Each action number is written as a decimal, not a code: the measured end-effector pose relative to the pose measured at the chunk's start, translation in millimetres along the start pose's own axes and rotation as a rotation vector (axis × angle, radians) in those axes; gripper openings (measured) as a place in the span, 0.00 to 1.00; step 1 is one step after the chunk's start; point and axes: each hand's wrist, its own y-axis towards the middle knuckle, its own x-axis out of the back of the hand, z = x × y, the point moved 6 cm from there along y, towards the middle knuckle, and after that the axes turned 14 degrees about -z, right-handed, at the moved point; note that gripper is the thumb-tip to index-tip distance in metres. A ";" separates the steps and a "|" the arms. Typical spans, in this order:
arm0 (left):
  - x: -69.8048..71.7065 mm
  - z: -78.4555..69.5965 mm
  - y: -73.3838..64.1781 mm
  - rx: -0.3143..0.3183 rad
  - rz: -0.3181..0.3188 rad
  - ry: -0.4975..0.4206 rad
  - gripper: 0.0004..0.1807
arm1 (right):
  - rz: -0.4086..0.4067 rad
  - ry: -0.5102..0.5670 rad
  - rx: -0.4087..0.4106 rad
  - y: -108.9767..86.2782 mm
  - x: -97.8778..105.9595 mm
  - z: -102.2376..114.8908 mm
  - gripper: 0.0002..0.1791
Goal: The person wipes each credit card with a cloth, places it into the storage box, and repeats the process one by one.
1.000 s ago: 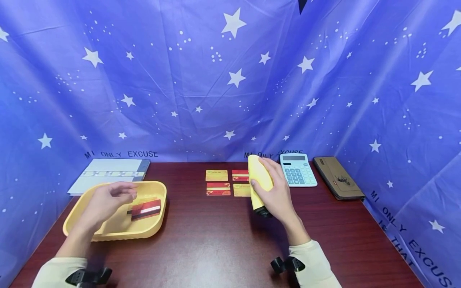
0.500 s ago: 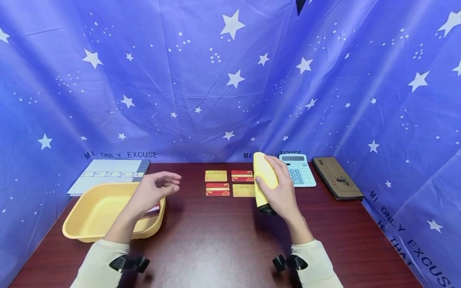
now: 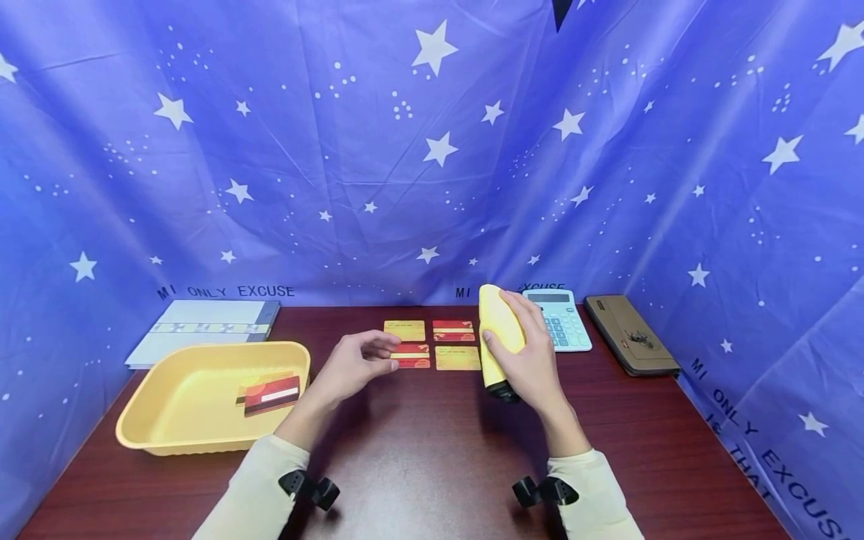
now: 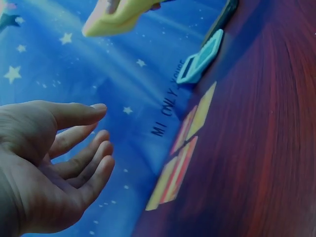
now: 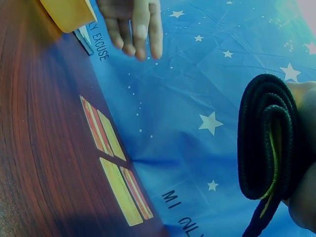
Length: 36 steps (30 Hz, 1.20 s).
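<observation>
fingers (image 4: 101,180) of the left hand (image 3: 354,365) are spread loosely and a little bent, gripping nothing. in the head view that hand hangs over the near left red card (image 3: 413,355) and partly hides it; the left wrist view shows it apart from the cards. the right hand (image 3: 525,352) is closed around what looks like a folded cloth (image 3: 501,324), yellow outside with black at its lower end, held off the table (image 3: 418,457).

to handle a card well, the left thumb and one finger would best meet at its short edge, low and flat, so that its neighbours are not nudged; so thin a card probably comes up more easily when tipped at one edge. the cloth is best kept well to the side, as its bulk could sweep the near right yellow card (image 3: 457,358).

counted: four cards lie on the table, two by two; the far left yellow card (image 3: 404,330) and far right red card (image 3: 453,331) complete the block. one yellow tray (image 3: 177,397) holds at least two more, a red card (image 3: 271,396) over a yellowish one; whether others lie beneath, i cannot tell. also one calculator (image 3: 568,331), one brown wallet (image 3: 628,337) and one white book (image 3: 202,313).
</observation>
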 end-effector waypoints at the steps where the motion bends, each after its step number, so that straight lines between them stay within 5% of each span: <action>1: -3.0 3.0 1.9 0.013 -0.005 0.004 0.19 | -0.001 0.002 -0.001 0.0 0.1 -1.0 0.37; 12: -21.3 43.9 20.6 0.096 -0.036 0.079 0.21 | 0.006 -0.002 -0.005 1.2 -0.1 -2.8 0.37; 21: -14.5 71.7 30.3 0.077 -0.141 0.272 0.23 | 0.006 -0.011 -0.019 1.2 0.3 -4.0 0.37; 28: -14.4 84.0 31.6 0.069 -0.098 0.347 0.29 | 0.015 -0.005 -0.023 0.4 -2.7 -4.6 0.37; 36: -18.8 84.2 31.2 0.027 -0.119 0.445 0.29 | 0.016 -0.015 -0.010 -0.9 -4.0 -2.7 0.36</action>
